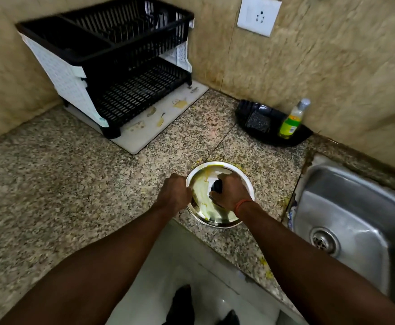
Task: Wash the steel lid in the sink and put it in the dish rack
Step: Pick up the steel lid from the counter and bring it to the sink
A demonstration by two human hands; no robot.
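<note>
You are picking the dirty lid up off the counter; the wash has not begun.

Your right hand (230, 192) is closed around the black knob (216, 186) in the middle of the steel lid (202, 200), and your left hand (175, 192) has its fingers pressed against the lid's left rim, though I cannot tell if they curl under it. The lid lies on the granite counter (74, 184) near its front edge, knob up, its face smeared yellow; being round it has no long axis, and it looks tipped a little toward you. Next, I judge, you lift it and carry it right to the sink (355, 207), which sits just beside. The dish rack (112, 66) waits well apart at the back left.
</note>
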